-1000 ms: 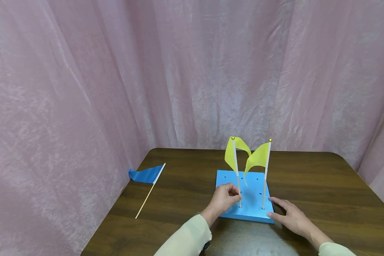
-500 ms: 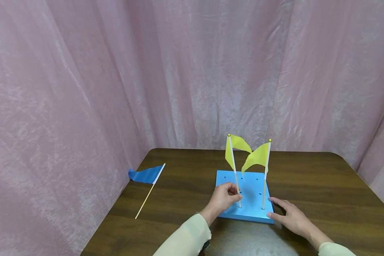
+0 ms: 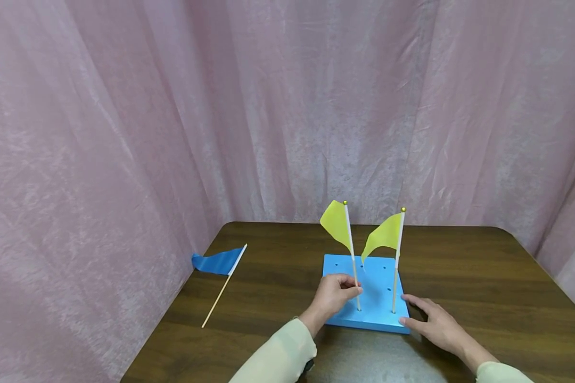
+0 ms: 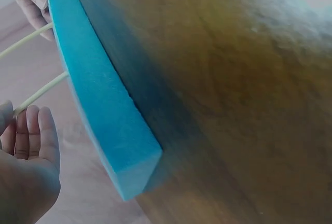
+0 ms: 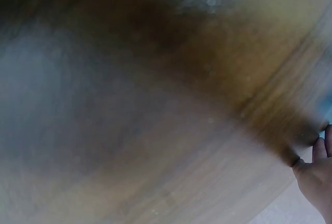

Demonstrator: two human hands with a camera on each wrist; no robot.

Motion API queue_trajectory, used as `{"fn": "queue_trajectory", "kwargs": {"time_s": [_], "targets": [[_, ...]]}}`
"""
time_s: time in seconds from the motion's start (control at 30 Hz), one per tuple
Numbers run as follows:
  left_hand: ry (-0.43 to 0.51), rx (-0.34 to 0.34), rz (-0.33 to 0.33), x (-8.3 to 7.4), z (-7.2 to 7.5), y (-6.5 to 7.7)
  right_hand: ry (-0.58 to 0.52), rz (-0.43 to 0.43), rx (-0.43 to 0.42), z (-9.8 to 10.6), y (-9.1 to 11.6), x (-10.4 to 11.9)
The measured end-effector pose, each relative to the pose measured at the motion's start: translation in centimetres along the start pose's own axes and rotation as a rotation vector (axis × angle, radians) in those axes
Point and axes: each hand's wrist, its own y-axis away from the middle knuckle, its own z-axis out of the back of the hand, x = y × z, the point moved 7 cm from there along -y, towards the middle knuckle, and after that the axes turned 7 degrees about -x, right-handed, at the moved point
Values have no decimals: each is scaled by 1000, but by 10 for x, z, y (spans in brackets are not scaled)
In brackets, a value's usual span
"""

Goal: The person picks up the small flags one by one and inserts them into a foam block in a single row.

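Observation:
My left hand [image 3: 334, 295] pinches the lower wooden stick of a yellow flag [image 3: 337, 223] between thumb and fingers. The stick's lower end stands in a front hole of the blue board [image 3: 374, 322], leaning slightly left at the top, its cloth out to the left. A second yellow flag [image 3: 385, 234] stands in the board's front right hole, its cloth hanging left. My right hand [image 3: 436, 323] rests with spread fingers against the board's right edge. In the left wrist view, the left hand [image 4: 31, 156] holds the stick [image 4: 41, 92] close above the board [image 4: 104, 94].
A blue flag [image 3: 218, 262] on a wooden stick lies at the left of the brown wooden table [image 3: 278, 250], its cloth reaching the table's left edge. Several small holes show in the board's top. Pink curtains [image 3: 287, 106] hang behind and beside the table.
The held flag's top has tilted a little left, and its cloth has swung from the right of its stick to the left. Both hands stay nearly in place.

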Motion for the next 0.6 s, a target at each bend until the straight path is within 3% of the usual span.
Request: {"fn": "queue_trajectory", "kwargs": {"time_s": [0.13,0.43,0.6], "targets": [[-11,21,-15,-5,-5,1,4,-12,4,-1,0,-1],[-39,-20,21,-1,0,0,-2,-13,4,-1,0,0],[-25,-5,-34,-3,1,0,-5,-7,2,-2,1,0]]}}
